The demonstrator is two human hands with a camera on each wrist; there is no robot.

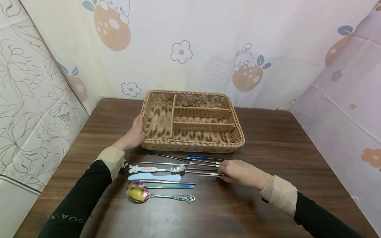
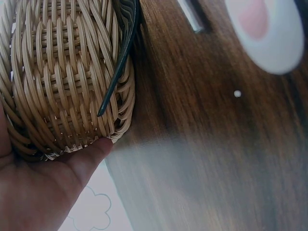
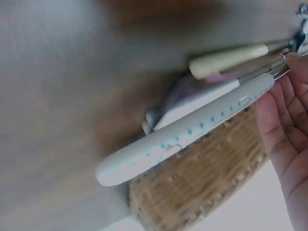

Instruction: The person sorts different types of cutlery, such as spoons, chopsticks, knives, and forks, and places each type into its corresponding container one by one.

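My left hand [image 1: 133, 134] rests against the left end of a divided wicker basket [image 1: 193, 146]; its fingers look fairly straight on the wicker. In the right wrist view, my right hand [image 3: 293, 110] pinches the metal neck of a utensil with a white, teal-dotted handle [image 3: 192, 130]; its head is hidden. Seen from the head, that hand is low over the right ends of a cutlery row. Among the pieces are a rabbit-handled spoon [image 1: 177, 169], a light blue knife [image 1: 154, 177], a rainbow spoon [image 1: 139, 194] and a black spoon [image 1: 147, 152] near the basket.
Inside the basket's rear compartment lies something dark and slim [image 1: 188, 105], hard to make out. Several chopstick-like sticks [image 1: 166, 181] lie across the dark wooden table [image 1: 268, 138]. Patterned cloth [image 1: 208, 76] hangs behind the table and at both sides.
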